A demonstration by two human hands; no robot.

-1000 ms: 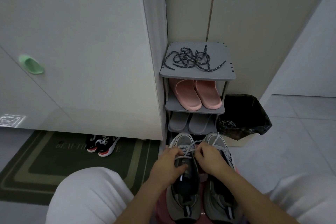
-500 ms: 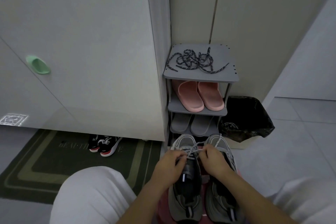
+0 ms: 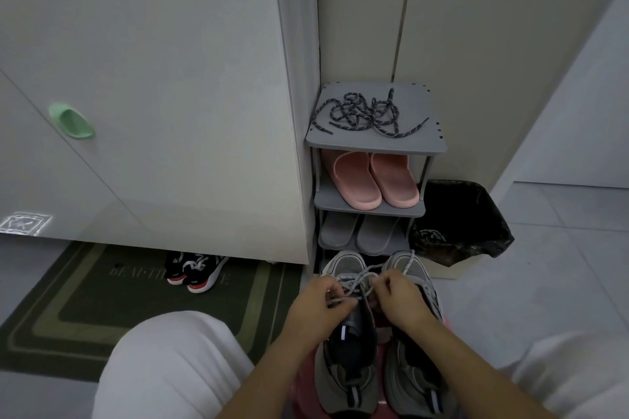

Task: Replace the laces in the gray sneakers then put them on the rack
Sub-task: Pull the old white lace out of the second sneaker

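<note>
Two gray sneakers (image 3: 340,384) stand paired; left hand (image 3: 318,308) and right hand (image 3: 403,303) pinch a pale lace (image 3: 354,277).

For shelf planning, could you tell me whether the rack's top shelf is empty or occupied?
Occupied: the top shelf holds tangled dark laces.

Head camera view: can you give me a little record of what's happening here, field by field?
Activity: a person handles the lacing of the gray sneakers
Hands: left hand and right hand each pinch the pale lace
Sneakers' place: side by side before the rack, toes toward it
Rack top: loose dark laces
Shelves below: pink slippers, then gray slippers
Beside rack: bin with black bag
</note>
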